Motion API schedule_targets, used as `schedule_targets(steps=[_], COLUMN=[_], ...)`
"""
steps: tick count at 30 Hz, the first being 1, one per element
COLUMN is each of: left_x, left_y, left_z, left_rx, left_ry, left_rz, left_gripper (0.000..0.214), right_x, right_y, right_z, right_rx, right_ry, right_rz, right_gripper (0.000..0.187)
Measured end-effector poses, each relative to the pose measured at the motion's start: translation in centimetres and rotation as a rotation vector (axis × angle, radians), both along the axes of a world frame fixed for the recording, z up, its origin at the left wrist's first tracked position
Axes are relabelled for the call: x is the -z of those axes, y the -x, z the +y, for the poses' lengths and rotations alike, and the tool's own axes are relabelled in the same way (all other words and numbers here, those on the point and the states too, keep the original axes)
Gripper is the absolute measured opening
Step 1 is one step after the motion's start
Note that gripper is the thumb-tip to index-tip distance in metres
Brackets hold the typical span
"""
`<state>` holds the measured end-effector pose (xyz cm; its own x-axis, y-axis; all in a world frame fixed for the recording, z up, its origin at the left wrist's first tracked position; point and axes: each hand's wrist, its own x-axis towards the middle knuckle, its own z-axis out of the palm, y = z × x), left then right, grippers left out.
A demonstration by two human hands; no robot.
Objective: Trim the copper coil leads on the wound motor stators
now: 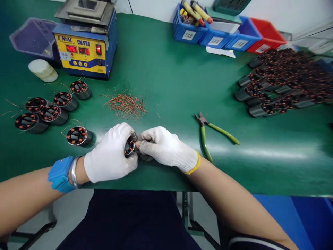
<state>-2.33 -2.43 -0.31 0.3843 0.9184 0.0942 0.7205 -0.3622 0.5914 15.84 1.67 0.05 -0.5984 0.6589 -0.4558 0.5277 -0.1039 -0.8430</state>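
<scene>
My left hand (111, 154), in a white glove, is wrapped round a motor stator (129, 147), whose open end with copper windings faces right and up. Most of its body is covered by the fingers. My right hand (166, 147), in a white knit glove with a yellow cuff, is closed in a pinch at the stator's rim; a bare fingertip shows there, but what it grips is hidden. Left of my hands stands another stator (78, 136) with loose wire ends. Ahead lies a pile of cut copper wire pieces (127, 105). Green-handled cutting pliers (205, 130) lie spread to the right.
A blue and yellow CM 558 machine (83, 52) stands at the back left, beside a purple bin (33, 40). Several stators (53, 114) stand in front of it. At the back are blue bins (188, 33) and a red bin (266, 34); many stators (262, 109) crowd the right.
</scene>
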Motion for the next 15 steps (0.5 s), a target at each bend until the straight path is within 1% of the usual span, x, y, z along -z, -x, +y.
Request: schedule_targets(steps=[4, 6, 8, 10, 11, 12, 13, 15], left_x=[0.2, 0.2, 0.0, -0.3, -0.6, -1.0, -1.3, -1.9], left_y=[0.0, 0.3, 0.9, 1.7, 2.1, 2.5, 2.9, 3.5], left_z=[0.0, 0.2, 0.8, 1.5, 1.8, 2.0, 2.0, 1.6], left_rx=[-0.022, -0.047, -0.120, -0.236, -0.271, -0.271, -0.238, -0.166], left_ry=[0.016, 0.072, 0.158, 0.253, 0.328, 0.447, 0.588, 0.798], left_rz=[-0.013, -0.063, -0.229, -0.488, -0.601, -0.659, -0.656, -0.549], left_gripper=[0.012, 0.020, 0.033, 0.041, 0.041, 0.039, 0.036, 0.030], right_x=[0.1, 0.2, 0.2, 0.0, -0.3, -0.6, -1.0, -1.8], right_y=[0.1, 0.0, -0.3, -0.7, -0.8, -1.0, -1.0, -1.1], right_z=[-0.2, -0.3, -0.4, -0.4, -0.4, -0.5, -0.5, -0.6], right_rx=[-0.004, 0.013, 0.040, 0.069, 0.083, 0.093, 0.098, 0.092], right_ry=[-0.064, -0.068, -0.066, -0.090, -0.119, -0.155, -0.186, -0.202], right_rz=[-0.008, 0.044, 0.124, 0.200, 0.233, 0.263, 0.291, 0.328], right_gripper=[0.023, 0.020, 0.017, 0.018, 0.019, 0.019, 0.018, 0.016])
